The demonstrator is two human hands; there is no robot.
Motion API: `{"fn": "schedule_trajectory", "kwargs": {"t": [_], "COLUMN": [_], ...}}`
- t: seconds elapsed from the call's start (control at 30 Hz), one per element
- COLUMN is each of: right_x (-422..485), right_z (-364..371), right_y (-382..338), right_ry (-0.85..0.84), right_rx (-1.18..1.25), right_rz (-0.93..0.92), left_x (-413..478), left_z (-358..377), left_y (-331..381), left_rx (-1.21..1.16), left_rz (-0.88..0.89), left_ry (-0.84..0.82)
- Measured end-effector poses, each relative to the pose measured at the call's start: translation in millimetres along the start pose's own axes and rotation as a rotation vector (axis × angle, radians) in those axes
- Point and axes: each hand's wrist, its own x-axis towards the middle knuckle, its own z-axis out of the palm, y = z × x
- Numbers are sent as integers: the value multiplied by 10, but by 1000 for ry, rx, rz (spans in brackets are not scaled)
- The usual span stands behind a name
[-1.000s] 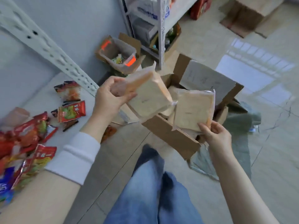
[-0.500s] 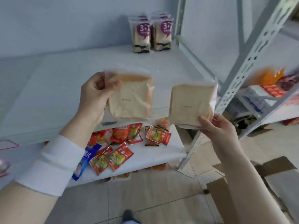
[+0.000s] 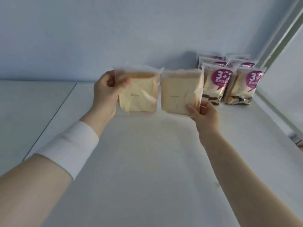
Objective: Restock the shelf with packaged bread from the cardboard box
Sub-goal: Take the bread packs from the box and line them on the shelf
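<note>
White print reading "3+" is showing on purple speech-bubble labels on the front purple-labelled packs (image 3: 227, 86), which are standing in rows at the back right of the white shelf (image 3: 147, 169), near the grey upright post (image 3: 282, 35); the smaller characters under the "3+" are too blurred to read. A short line of grey print is sitting mid-face on each of the two clear-wrapped packs, also unreadable. The left hand (image 3: 106, 94) is gripping the left bread pack (image 3: 139, 95) by its upper left corner, thumb curled over the front and fingers behind. The right hand (image 3: 203, 113) is pinching the right bread pack (image 3: 178, 92) at its lower right corner. Both packs are standing upright side by side, almost touching, just left of the purple-labelled rows, showing pale square slices with a tan crust along the top. Whether their bottom edges are resting on the shelf cannot be told. A white cuff (image 3: 70, 148) is wrapping the left forearm.
</note>
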Motion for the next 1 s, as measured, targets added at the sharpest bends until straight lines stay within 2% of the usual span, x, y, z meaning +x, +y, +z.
{"fn": "schedule_trajectory", "kwargs": {"t": [0.2, 0.4, 0.5, 0.63, 0.73, 0.83, 0.93, 1.0], "right_x": [976, 1457, 1561, 1588, 1469, 1166, 719, 355], "right_z": [588, 771, 839, 957, 974, 946, 831, 679], "right_y": [166, 336, 360, 316, 268, 185, 116, 83], "right_ry": [56, 155, 207, 241, 171, 129, 83, 37], "right_rx": [23, -278, -368, -355, -470, -593, -729, -864], "right_rz": [-47, -111, -138, -100, -61, -110, -212, -271], "left_x": [930, 1311, 1403, 1417, 1367, 1219, 873, 556], "left_z": [216, 402, 407, 479, 498, 451, 295, 196], "left_y": [-444, -902, -1009, -1040, -980, -825, -565, -385], "left_rx": [22, 64, 108, 198, 264, 416, 670, 882], "left_rz": [45, 61, 86, 162, 187, 166, 312, 448], "left_ry": [79, 113, 189, 245, 271, 268, 171, -65]}}
